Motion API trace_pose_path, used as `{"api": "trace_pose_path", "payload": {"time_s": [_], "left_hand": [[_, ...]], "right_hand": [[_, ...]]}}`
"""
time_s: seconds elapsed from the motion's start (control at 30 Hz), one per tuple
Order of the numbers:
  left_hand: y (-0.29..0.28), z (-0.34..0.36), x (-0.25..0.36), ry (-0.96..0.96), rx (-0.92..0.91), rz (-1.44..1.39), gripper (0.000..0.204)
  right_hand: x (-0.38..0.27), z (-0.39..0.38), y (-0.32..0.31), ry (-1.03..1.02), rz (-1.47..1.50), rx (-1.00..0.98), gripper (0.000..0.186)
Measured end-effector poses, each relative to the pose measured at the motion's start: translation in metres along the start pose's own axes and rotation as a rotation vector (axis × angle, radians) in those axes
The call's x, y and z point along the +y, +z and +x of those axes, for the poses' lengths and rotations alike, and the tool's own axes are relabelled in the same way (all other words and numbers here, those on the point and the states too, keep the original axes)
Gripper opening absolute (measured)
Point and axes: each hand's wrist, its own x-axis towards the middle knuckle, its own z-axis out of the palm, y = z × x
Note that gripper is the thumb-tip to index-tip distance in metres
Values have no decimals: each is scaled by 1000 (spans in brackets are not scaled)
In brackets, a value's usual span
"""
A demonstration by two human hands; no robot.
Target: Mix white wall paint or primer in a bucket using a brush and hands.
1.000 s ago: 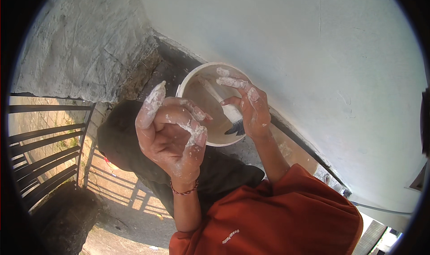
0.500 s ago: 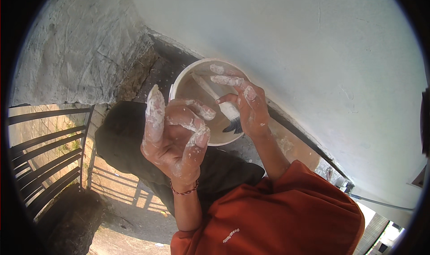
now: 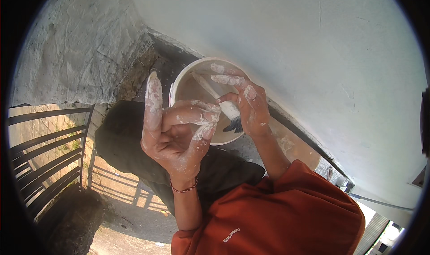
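My left hand (image 3: 177, 129) is raised in front of the bucket, palm toward me, with white paste on its fingers. One finger points up. The thumb and the other bent fingers meet at their tips in a pinch, and no object shows between them. Just to its right, my right hand (image 3: 253, 107), also smeared white, is over the bucket's right side. Its fingers stretch left, apart from the thumb, holding nothing. Below the hands, a brush (image 3: 229, 109) with a pale handle and dark bristles lies in or across the white bucket (image 3: 179, 82). Part of it is hidden by the hands.
A smooth pale wall (image 3: 322, 67) rises at the right, close behind the bucket. Rough grey plaster (image 3: 80, 49) covers the wall at upper left. A dark metal railing (image 3: 49, 138) stands at the left. My dark-clothed leg (image 3: 121, 134) is beside the bucket.
My left hand's bent fingers have straightened somewhat and moved right. Their tips now meet the thumb tip, near the right thumb. The right hand and the brush have hardly moved.
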Motion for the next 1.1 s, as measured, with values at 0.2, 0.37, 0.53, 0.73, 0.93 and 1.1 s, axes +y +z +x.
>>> {"api": "trace_pose_path", "payload": {"time_s": [0.2, 0.37, 0.53, 0.73, 0.93, 1.1], "left_hand": [[0, -1, -1, -3, 9, -1, 89], [-6, -3, -8, 49, -6, 50, 76], [-5, -2, -14, 42, 33, 44, 61], [-7, 8, -21, 11, -25, 78, 20], [-13, 4, -36, 3, -100, 439, 16], [-9, 6, -38, 45, -184, 611, 25]], "right_hand": [[-1, -1, 1, -3, -1, -1, 59], [-3, 1, 3, -5, 0, 17, 58], [-5, 1, 6, 19, -5, 23, 56], [4, -3, 1, -6, -5, 44, 54], [6, -6, -4, -13, 2, 24, 53], [9, -4, -5, -37, 27, 36, 53]]}}
